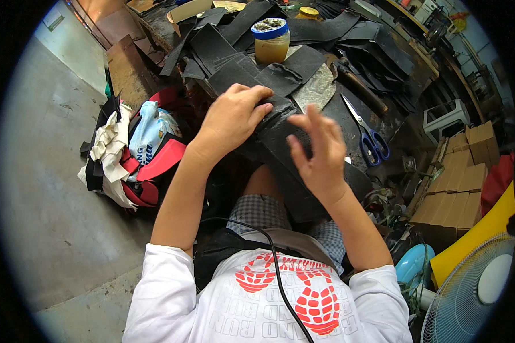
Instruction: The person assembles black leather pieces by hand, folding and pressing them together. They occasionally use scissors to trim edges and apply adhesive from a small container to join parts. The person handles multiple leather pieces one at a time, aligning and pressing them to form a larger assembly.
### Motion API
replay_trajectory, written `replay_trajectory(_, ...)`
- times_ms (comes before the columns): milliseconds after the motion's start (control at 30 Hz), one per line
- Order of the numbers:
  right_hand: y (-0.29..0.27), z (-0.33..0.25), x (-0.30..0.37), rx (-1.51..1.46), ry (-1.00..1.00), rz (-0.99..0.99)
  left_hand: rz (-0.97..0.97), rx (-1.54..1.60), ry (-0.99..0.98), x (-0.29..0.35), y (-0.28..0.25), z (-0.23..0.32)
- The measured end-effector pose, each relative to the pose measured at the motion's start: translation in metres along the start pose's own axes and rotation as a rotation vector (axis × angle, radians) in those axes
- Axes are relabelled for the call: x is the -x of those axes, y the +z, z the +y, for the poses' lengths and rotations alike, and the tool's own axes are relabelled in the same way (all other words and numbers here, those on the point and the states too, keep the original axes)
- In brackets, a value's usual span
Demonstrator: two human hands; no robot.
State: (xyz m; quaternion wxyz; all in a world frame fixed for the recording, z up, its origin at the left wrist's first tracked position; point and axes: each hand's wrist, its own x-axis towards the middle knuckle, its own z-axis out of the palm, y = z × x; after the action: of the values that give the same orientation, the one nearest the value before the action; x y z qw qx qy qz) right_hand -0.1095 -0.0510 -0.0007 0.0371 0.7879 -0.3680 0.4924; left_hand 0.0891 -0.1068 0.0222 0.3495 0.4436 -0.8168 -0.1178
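A long black sheet (pixel 288 180), leather-like or rubbery, slopes from the worktable down over my lap. My left hand (pixel 230 121) is closed at its upper left edge, with thumb and forefinger near a creased, shiny fold. Over the sheet's right side hovers my right hand (pixel 321 157), its fingers apart and slightly blurred, holding nothing that I can see. Scissors (pixel 367 137) with blue handles lie right of that hand, blades pointing away from me. Beyond them is a hammer (pixel 357 86) with a dark handle. Behind my hands stands a blue-rimmed jar (pixel 270 43) of yellowish-brown stuff, probably glue.
Black cut pieces (pixel 377 57) cover much of the worktable. A heap of red, white and black scraps (pixel 134 151) sits at the left. On the right are cardboard boxes (pixel 455 183), a yellow sheet (pixel 469 246) and a fan (pixel 472 297). A black cable (pixel 277 268) crosses my shirt.
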Motion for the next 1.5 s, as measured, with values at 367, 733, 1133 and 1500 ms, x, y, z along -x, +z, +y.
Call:
replay_trajectory(367,0.010,0.005,0.014,-0.097,0.154,-0.096,-0.006,-0.505,0.018,-0.075,0.026,-0.023)
replay_trajectory(733,0.008,0.002,0.014,-0.077,0.153,-0.080,0.130,-0.420,0.242,-0.146,0.014,0.001)
replay_trajectory(1133,-0.020,0.012,0.015,-0.676,0.577,0.172,0.247,0.622,-0.027,-0.134,-0.057,0.077)
replay_trajectory(1500,-0.076,-0.023,0.001,-1.049,0.802,0.311,0.102,1.370,-0.359,0.015,0.037,0.106)
